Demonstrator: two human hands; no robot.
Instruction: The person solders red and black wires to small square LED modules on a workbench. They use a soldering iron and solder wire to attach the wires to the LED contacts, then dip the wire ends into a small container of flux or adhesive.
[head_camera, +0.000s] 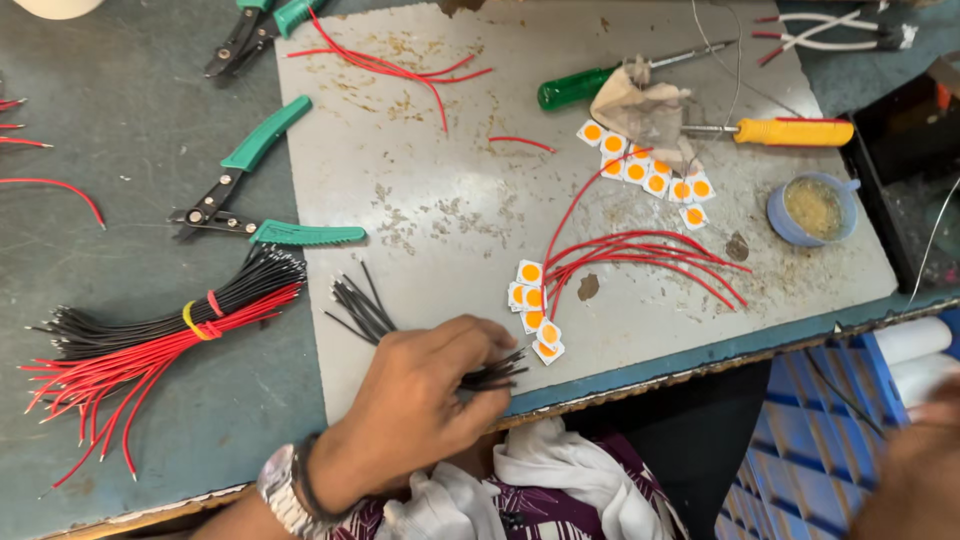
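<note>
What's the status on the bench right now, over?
Left hand gripping the loose black wires on the grey board. Right hand blurred at frame edge, apparently empty. Small white-and-orange squares just beyond the fingertips.

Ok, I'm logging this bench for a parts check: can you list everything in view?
black wires: loose bunch, on the grey board under the left hand
bundled wires: one bunch, black and red, banded, left
red wires: several, soldered to square chips
square chips: over a dozen, white with orange centres, two groups
wire cutters: two pairs, green handles, upper left
screwdrivers: one yellow handle, one green
flux tin: one, blue, right
left hand: gripping black wires
right hand: blurred, lower right
</note>
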